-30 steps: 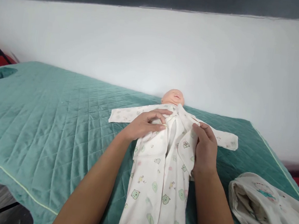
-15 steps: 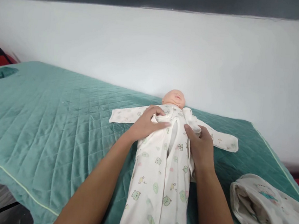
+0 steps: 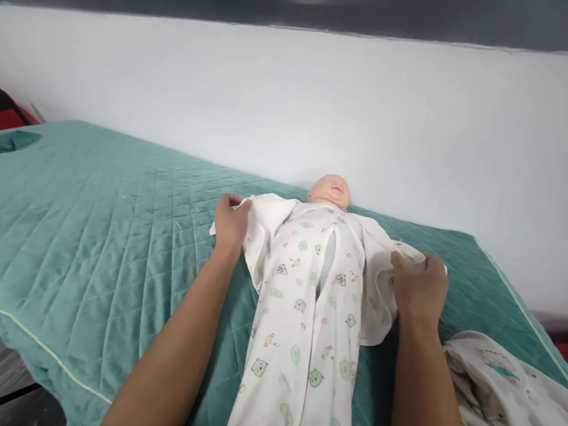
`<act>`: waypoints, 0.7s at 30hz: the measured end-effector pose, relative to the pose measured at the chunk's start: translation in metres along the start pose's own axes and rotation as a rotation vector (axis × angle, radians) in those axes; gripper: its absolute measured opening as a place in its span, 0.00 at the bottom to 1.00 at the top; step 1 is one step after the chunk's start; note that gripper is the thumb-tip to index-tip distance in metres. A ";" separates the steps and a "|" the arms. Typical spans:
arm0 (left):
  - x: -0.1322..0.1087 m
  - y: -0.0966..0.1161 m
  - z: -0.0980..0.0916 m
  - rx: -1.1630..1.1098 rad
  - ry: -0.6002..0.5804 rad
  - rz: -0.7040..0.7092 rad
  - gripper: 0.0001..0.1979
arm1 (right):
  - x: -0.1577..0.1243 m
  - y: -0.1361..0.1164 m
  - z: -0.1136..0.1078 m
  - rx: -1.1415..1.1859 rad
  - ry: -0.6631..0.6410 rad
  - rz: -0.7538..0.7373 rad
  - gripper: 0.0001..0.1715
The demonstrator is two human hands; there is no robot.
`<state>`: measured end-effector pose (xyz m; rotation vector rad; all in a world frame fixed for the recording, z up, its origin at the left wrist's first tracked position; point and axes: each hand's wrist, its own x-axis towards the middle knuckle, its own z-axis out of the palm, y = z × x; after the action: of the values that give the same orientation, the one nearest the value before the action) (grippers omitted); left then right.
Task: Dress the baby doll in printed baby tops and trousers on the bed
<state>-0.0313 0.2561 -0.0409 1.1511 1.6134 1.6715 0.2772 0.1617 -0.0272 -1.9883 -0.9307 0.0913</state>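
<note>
A baby doll (image 3: 330, 189) lies on its back on the green quilted bed cover, its head toward the wall. It is dressed in a white jacket (image 3: 270, 213) with its front spread apart, and white pants (image 3: 297, 335) printed with green bears run down toward me. At the left, my left hand (image 3: 231, 221) pinches the edge of the jacket's left-side flap, over the sleeve. My right hand (image 3: 420, 283) grips the opposite flap (image 3: 379, 292), pulled out to the right. A lengthwise slit shows in the middle of the pants. The fingertips of both hands are partly hidden.
A folded white cloth (image 3: 517, 396) with a printed figure lies at the right front of the bed cover (image 3: 123, 258). Behind the doll stands a white wall (image 3: 295, 100). The cover has a hole (image 3: 12, 141) at its far left.
Both hands have moved outward from the doll's waist, drawing the jacket's front flaps apart to the left and right. More of the pants' upper part shows now.
</note>
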 end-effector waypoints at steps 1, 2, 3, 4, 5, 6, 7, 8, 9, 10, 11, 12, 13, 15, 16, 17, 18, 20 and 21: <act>0.000 0.000 0.000 0.047 0.018 0.049 0.07 | -0.001 0.000 0.002 -0.012 -0.002 -0.054 0.23; -0.002 0.000 0.001 0.115 0.018 0.134 0.09 | -0.003 0.000 0.005 -0.015 -0.003 -0.132 0.26; -0.004 0.001 0.004 0.195 -0.011 0.250 0.11 | -0.005 0.000 0.008 -0.011 -0.009 -0.229 0.27; -0.007 0.001 0.007 0.276 -0.078 0.384 0.12 | -0.007 -0.001 0.012 -0.002 -0.022 -0.338 0.28; -0.010 0.001 0.010 0.351 -0.172 0.514 0.13 | -0.008 0.000 0.016 0.007 -0.045 -0.443 0.28; -0.012 0.001 0.014 0.411 -0.279 0.616 0.14 | -0.009 0.001 0.020 0.014 -0.075 -0.535 0.28; -0.013 0.000 0.018 0.451 -0.378 0.676 0.14 | -0.010 0.002 0.025 0.019 -0.106 -0.605 0.26; -0.013 -0.002 0.021 0.487 -0.453 0.703 0.15 | -0.009 0.004 0.029 0.017 -0.132 -0.653 0.24; -0.013 -0.004 0.024 0.526 -0.500 0.710 0.16 | -0.008 0.007 0.032 0.005 -0.149 -0.683 0.23; -0.011 -0.006 0.025 0.567 -0.524 0.703 0.17 | -0.006 0.009 0.036 -0.016 -0.154 -0.696 0.22; -0.010 -0.008 0.027 0.606 -0.533 0.694 0.18 | -0.004 0.011 0.040 -0.046 -0.152 -0.698 0.21; -0.009 -0.010 0.027 0.641 -0.537 0.688 0.19 | -0.003 0.013 0.043 -0.082 -0.148 -0.695 0.22; -0.008 -0.011 0.028 0.670 -0.539 0.686 0.19 | -0.002 0.013 0.045 -0.120 -0.145 -0.691 0.23; -0.006 -0.011 0.028 0.708 -0.539 0.689 0.21 | -0.001 0.013 0.049 -0.199 -0.135 -0.683 0.26; -0.007 -0.011 0.028 0.718 -0.533 0.691 0.21 | -0.002 0.011 0.049 -0.237 -0.128 -0.682 0.27; -0.007 -0.011 0.028 0.726 -0.525 0.693 0.22 | -0.003 0.010 0.050 -0.276 -0.123 -0.686 0.28; -0.007 -0.010 0.029 0.733 -0.519 0.695 0.22 | -0.004 0.009 0.049 -0.316 -0.124 -0.696 0.30; -0.008 -0.010 0.030 0.747 -0.512 0.696 0.23 | -0.005 0.008 0.047 -0.397 -0.147 -0.737 0.32; -0.009 -0.009 0.031 0.752 -0.508 0.696 0.24 | -0.004 0.008 0.046 -0.434 -0.165 -0.763 0.33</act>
<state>-0.0024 0.2656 -0.0545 2.4961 1.6133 0.9186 0.2600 0.1889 -0.0610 -1.8765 -1.8812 -0.4119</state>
